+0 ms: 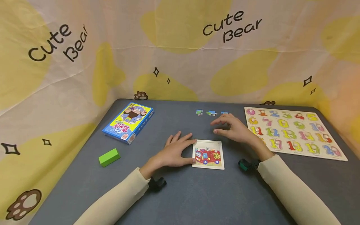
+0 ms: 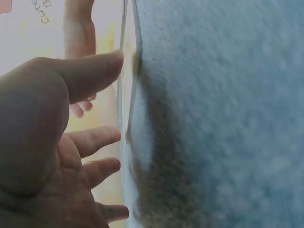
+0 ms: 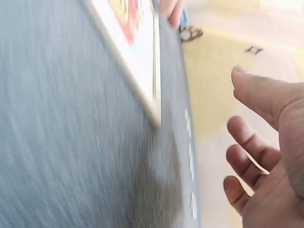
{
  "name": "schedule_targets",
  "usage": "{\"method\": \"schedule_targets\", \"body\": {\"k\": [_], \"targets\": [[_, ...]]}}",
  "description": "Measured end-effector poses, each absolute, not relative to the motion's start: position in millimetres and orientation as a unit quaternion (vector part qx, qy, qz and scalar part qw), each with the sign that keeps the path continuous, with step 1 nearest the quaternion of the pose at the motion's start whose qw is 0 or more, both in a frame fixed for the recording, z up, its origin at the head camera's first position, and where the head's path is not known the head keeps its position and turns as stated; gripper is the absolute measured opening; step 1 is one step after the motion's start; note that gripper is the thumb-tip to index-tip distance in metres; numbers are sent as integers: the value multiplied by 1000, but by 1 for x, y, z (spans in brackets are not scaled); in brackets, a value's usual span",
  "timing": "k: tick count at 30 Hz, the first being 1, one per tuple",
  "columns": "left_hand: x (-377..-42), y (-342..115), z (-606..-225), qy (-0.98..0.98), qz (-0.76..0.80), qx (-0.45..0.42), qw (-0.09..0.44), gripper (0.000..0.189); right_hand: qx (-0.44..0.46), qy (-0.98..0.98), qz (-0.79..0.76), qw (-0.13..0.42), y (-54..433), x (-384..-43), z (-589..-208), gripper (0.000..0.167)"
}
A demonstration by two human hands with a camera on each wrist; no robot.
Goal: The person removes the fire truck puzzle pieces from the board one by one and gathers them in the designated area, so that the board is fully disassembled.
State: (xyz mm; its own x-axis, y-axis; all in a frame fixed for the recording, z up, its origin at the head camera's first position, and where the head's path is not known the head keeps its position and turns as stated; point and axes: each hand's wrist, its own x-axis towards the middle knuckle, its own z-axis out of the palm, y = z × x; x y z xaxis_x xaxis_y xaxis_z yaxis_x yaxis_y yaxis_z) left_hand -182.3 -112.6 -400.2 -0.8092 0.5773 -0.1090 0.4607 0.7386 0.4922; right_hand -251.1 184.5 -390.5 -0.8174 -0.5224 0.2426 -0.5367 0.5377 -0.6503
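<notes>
Head view high, forward-down; wrist views low, close, sideways; tabletop (image 1: 197,200) in all.

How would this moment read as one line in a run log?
left hand: at left edge of puzzle tray | right hand: raised, empty | loose puzzle pieces: beyond tray | number board: right side

Green block (image 1: 109,157), blue box (image 1: 128,122) (number board (image 1: 291,124) opposite)

Counted: one left hand (image 1: 175,153), one right hand (image 1: 232,128), two sleeves (image 1: 292,184), two wrist devices (image 1: 157,184). On one table (image 1: 191,200): one picture puzzle (image 1: 208,155), three loose puzzle pieces (image 1: 212,113), one number board (image 1: 298,130), one flat box (image 1: 128,122), one green block (image 1: 109,157). Cloth (image 1: 180,56) print: three paw marks (image 1: 23,204), two "Cute Bear" captions (image 1: 232,27), six stars (image 1: 10,149).
</notes>
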Motion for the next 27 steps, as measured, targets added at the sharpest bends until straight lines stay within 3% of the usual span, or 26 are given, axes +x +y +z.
{"method": "schedule_targets", "body": {"k": [14, 27], "targets": [[-188, -110, -398, 935, 221, 236, 143, 74, 380, -847, 359, -93, 151, -219, -396, 28], [-185, -110, -400, 937, 224, 226, 147, 75, 381, -867, 313, -72, 137, -209, -406, 28]]}}
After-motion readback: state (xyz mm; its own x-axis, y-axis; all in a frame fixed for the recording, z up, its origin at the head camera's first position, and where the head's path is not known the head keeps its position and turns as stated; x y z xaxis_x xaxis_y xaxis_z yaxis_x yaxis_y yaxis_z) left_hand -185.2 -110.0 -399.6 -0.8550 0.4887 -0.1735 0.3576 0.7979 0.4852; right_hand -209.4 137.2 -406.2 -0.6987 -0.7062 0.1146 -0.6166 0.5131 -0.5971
